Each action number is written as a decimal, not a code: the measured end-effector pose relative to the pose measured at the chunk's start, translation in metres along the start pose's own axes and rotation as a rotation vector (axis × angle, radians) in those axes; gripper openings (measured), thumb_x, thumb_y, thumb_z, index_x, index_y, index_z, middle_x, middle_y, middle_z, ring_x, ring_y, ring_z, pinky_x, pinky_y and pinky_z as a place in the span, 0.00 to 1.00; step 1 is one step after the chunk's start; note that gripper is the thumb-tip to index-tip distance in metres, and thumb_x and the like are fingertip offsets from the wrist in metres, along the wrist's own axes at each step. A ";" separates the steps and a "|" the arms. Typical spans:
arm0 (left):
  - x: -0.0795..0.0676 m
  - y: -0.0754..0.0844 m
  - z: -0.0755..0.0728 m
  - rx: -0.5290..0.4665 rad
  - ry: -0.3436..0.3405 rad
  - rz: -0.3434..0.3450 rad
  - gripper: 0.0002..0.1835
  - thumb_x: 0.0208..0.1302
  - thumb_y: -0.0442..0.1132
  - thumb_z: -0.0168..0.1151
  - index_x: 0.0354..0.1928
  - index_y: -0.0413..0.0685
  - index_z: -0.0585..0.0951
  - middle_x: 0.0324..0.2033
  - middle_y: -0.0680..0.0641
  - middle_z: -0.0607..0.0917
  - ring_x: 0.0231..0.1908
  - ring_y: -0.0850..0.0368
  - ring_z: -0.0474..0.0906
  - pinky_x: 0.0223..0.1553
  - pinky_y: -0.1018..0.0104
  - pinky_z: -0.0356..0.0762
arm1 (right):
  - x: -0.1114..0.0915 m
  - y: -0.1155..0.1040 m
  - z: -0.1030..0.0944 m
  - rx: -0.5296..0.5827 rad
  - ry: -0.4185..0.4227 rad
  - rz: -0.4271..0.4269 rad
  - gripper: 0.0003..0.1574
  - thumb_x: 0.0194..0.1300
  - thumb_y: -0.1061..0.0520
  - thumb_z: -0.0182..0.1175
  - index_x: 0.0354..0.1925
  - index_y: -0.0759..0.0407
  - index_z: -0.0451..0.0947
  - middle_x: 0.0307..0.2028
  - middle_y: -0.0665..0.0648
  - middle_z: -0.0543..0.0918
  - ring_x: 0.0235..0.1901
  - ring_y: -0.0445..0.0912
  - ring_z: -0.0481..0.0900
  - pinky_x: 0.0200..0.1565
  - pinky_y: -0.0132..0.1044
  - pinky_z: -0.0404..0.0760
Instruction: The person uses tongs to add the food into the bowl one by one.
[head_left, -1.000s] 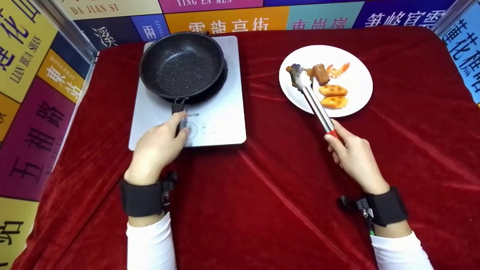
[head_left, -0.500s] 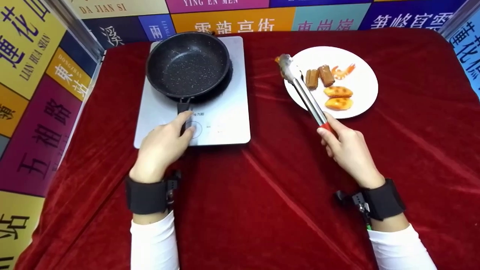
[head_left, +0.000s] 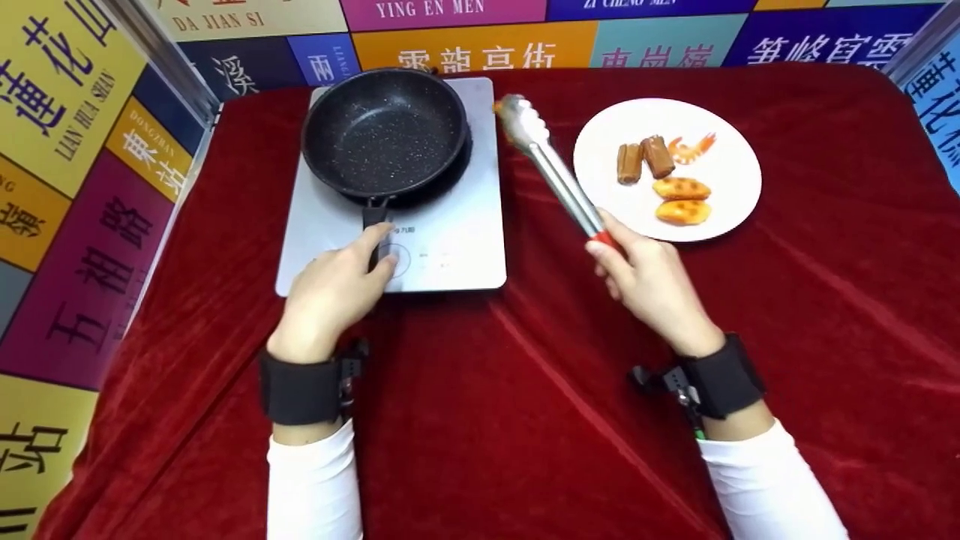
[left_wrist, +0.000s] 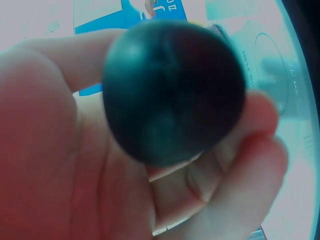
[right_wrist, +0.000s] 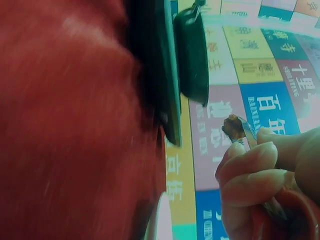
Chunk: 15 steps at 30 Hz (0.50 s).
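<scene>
My left hand (head_left: 337, 289) is wrapped round the black handle (left_wrist: 172, 95) of a frying pan (head_left: 384, 135), which sits on a silver induction cooktop (head_left: 465, 247). My right hand (head_left: 649, 281) grips metal tongs (head_left: 562, 180) by their red part, raised between the cooktop and a white plate (head_left: 600, 206). A small brown piece of food (right_wrist: 232, 127) is pinched in the tongs' tips; in the head view the tips hide most of it. On the plate lie two brown rolled pieces (head_left: 630, 163), two yellow browned pieces (head_left: 681, 212) and a shrimp (head_left: 694, 148).
A dark red velvet cloth (head_left: 480, 420) covers the table. Panels with Chinese lettering (head_left: 480, 49) stand along the back and the left side. Both wrists wear black bands (head_left: 300, 391) with small cameras.
My right hand has carried the tongs and the brown food piece off the plate, leftward to the cooktop's right edge. The left hand stays on the pan handle; the head view has shifted slightly.
</scene>
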<state>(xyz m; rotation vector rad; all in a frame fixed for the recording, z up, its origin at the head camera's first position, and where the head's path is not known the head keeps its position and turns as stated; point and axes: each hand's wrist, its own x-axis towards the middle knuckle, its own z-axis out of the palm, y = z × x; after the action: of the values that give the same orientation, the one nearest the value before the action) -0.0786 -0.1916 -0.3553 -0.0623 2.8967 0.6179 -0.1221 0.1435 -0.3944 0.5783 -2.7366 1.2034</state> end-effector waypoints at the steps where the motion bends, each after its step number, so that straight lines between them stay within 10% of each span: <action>1: 0.000 0.000 0.000 0.000 0.002 -0.001 0.25 0.64 0.53 0.44 0.64 0.66 0.61 0.53 0.40 0.74 0.49 0.39 0.71 0.45 0.44 0.65 | 0.003 -0.004 0.003 0.016 -0.006 -0.017 0.27 0.63 0.45 0.51 0.61 0.43 0.65 0.19 0.51 0.75 0.11 0.40 0.70 0.15 0.30 0.69; 15: 0.000 -0.002 -0.001 -0.001 -0.022 -0.021 0.25 0.64 0.55 0.43 0.65 0.69 0.59 0.55 0.42 0.73 0.51 0.42 0.71 0.45 0.44 0.65 | 0.026 -0.041 0.048 0.130 -0.095 -0.049 0.27 0.63 0.45 0.50 0.61 0.42 0.64 0.20 0.53 0.77 0.11 0.40 0.71 0.16 0.32 0.71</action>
<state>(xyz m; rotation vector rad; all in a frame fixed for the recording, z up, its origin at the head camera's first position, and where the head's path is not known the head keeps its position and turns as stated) -0.0792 -0.1936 -0.3548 -0.0852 2.8703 0.6131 -0.1274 0.0757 -0.3926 0.7299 -2.7170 1.3848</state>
